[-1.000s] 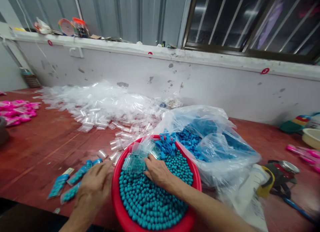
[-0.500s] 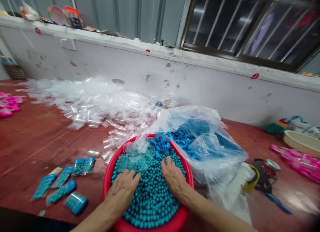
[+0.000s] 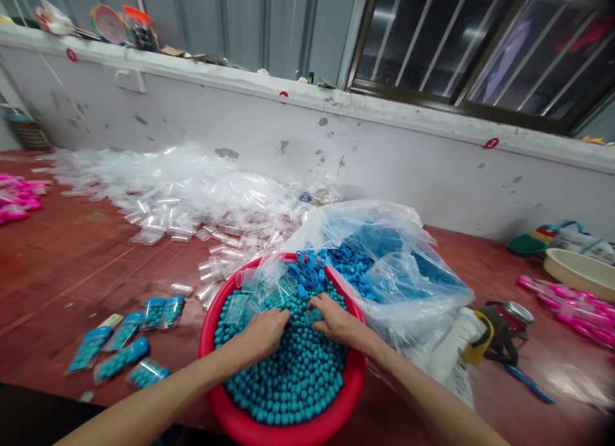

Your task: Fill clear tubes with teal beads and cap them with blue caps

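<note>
A red basin [image 3: 354, 395] full of turquoise beads [image 3: 288, 388] stands in front of me. Over the beads, my left hand [image 3: 266, 334] has its fingers bent and pressed together; their tips are hidden, so what they hold cannot be seen. My right hand [image 3: 336, 321] is curled at the basin's right side, with what looks like a clear plastic tube [image 3: 313, 316] between thumb and fingers. Clear empty tubes [image 3: 247, 279] lie on the beads at the back left of the basin. Beside them sits a heap of blue caps [image 3: 307, 273].
Behind the basin spreads a pile of clear tubes [image 3: 192, 183]. A plastic bag [image 3: 408, 292] of blue caps leans at its right. Several capped tubes of beads [image 3: 122, 359] lie left. Pink pieces [image 3: 571, 308], a cream bowl [image 3: 581, 273] and a red-and-black object [image 3: 509, 324] are right.
My left hand has moved right and its fingers have drawn together. My right hand has curled, and a clear tube now shows in its fingers.
</note>
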`<state>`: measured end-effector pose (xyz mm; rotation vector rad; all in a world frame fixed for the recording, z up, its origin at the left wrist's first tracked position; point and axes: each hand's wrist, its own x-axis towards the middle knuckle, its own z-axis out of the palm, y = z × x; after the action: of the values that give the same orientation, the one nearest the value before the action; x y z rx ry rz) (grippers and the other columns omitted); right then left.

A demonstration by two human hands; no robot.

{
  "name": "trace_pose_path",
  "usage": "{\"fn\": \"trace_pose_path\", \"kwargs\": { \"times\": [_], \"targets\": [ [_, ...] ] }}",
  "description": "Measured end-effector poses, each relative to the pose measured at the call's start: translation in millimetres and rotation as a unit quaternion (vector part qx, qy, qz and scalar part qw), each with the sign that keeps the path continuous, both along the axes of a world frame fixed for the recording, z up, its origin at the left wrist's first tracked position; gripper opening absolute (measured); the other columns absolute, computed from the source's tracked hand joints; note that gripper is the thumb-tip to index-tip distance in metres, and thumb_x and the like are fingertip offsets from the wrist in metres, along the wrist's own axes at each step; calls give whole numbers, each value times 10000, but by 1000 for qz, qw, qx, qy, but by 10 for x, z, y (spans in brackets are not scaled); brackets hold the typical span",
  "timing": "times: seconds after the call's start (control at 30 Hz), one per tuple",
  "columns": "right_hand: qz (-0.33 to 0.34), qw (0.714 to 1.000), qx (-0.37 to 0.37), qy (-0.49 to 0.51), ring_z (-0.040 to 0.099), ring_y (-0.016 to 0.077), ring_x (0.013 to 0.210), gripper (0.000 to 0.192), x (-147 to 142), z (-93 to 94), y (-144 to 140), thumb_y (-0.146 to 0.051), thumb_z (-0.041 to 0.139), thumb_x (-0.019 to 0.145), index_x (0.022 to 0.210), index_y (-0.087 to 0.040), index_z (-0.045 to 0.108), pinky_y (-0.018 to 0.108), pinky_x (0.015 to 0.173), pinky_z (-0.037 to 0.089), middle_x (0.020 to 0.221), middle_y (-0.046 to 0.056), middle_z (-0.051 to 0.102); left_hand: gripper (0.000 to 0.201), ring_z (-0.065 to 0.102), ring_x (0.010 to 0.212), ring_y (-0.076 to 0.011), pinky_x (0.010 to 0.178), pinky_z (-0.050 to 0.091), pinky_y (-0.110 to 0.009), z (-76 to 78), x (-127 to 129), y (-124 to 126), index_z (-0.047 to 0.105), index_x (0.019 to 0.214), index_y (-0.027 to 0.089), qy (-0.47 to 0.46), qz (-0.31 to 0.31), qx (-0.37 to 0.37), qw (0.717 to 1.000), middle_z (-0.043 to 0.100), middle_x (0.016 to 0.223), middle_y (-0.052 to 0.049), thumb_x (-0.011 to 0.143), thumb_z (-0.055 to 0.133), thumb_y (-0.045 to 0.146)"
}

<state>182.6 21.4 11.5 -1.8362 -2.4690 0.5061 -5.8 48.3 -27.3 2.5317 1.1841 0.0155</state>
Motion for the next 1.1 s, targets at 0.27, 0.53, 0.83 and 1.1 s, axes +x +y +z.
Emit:
{"fn": "trace_pose_path", "kwargs": {
  "times": [0.27,0.53,0.83,1.1],
  "targets": [
    [27,995,35,-91,594,180,704,223,-180,-168,-318,-65,378,796,925,-177,521,272,575,427,981,87,535,320,542,760,-189,674,398,-288,29,-18,15,508,887,169,-40,5,-13,999,569,848,-84,685,322,5],
    [28,952,-233,197,556,143,629,398,-13,-177,-229,-330,691,587,935,-190,559,229,512,426,804,-3,559,391,527,825,-173,747,389,-277,246,-230,-182,524,985,208,-92,-17,-98,991,559,901,-30,659,374,54],
    [-80,727,-426,533,515,76,400,356,-42,-152,-159,-430,584,695,922,-193,446,162,336,407,583,-70,486,132,425,591,-89,540,358,-198,289,-36,-319,486,767,166,-388,78,-353,848,455,646,49,722,479,290],
    [-60,815,-258,515,452,30,375,296,-153,-29,-284,-262,553,732,1013,-219,474,123,313,359,677,-74,503,351,509,456,-86,382,351,-176,197,9,-334,402,823,185,-446,126,-472,750,496,614,53,690,548,476]
  ]
}}
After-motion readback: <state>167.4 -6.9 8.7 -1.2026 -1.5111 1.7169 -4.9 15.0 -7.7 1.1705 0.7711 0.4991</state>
